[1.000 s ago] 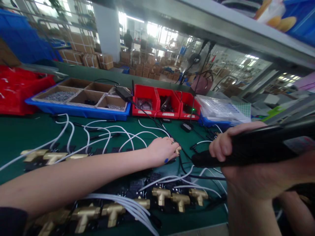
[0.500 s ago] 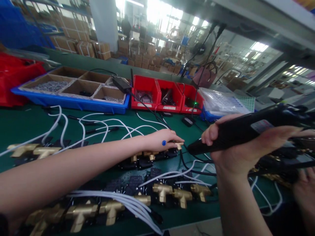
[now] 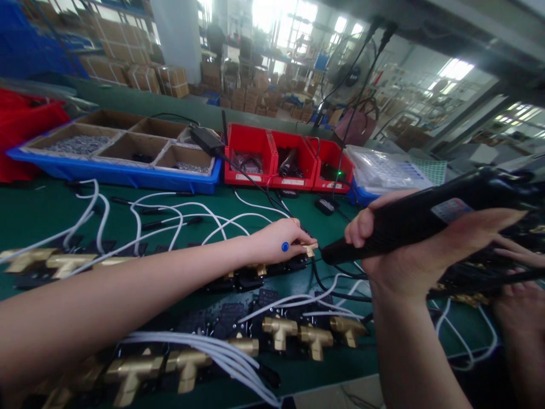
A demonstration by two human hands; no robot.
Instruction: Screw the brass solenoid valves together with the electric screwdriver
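Note:
My left hand [image 3: 279, 241] rests on a brass tee fitting [image 3: 309, 249] in a black housing on the green bench, its fingers closed over it. My right hand [image 3: 402, 258] is wrapped round a black electric screwdriver [image 3: 430, 218] held nearly level, whose tip points at that fitting from the right. A row of brass tee fittings [image 3: 298, 332] with black modules and white cables [image 3: 204, 346] lies nearer me.
A blue tray [image 3: 114, 170] of cardboard compartments with small parts and three red bins [image 3: 289, 165] stand at the back. A black adapter [image 3: 204, 140] and its cord cross the bench. Another person's hand [image 3: 517, 298] works at the far right.
The screwdriver has swung down and left, bringing its tip close to the fitting under my left hand. The view has shifted slightly; my left hand has stayed on the fitting.

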